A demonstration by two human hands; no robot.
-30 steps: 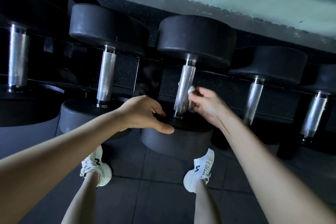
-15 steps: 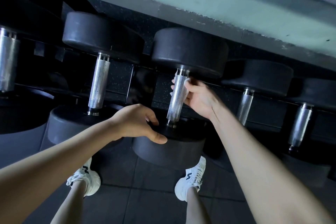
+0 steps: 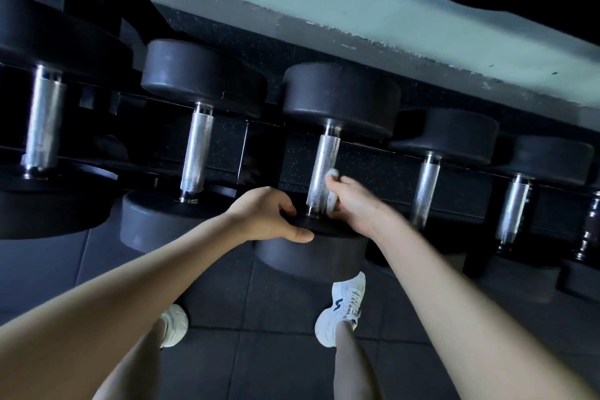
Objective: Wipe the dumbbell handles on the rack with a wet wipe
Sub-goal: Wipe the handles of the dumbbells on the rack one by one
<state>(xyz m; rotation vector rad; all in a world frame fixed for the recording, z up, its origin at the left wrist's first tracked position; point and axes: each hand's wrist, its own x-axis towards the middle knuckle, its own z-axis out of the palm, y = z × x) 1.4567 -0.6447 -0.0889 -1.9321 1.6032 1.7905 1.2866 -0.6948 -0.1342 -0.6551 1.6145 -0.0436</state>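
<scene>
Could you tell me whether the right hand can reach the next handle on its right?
Probably yes: the right hand, pinching the wet wipe, is beside that handle, with open space between them; the left hand grips the dumbbell head, out of the way.

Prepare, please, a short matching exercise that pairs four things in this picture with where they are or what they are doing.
Column 1
1. left hand
2. right hand
3. wet wipe
4. right shoe

Column 2
A. stands on the dark floor
B. grips the rim of the middle dumbbell's near weight
C. lies white between fingers and the metal handle
D. holds the wipe beside the handle

Pairs: 1-B, 2-D, 3-C, 4-A
</scene>
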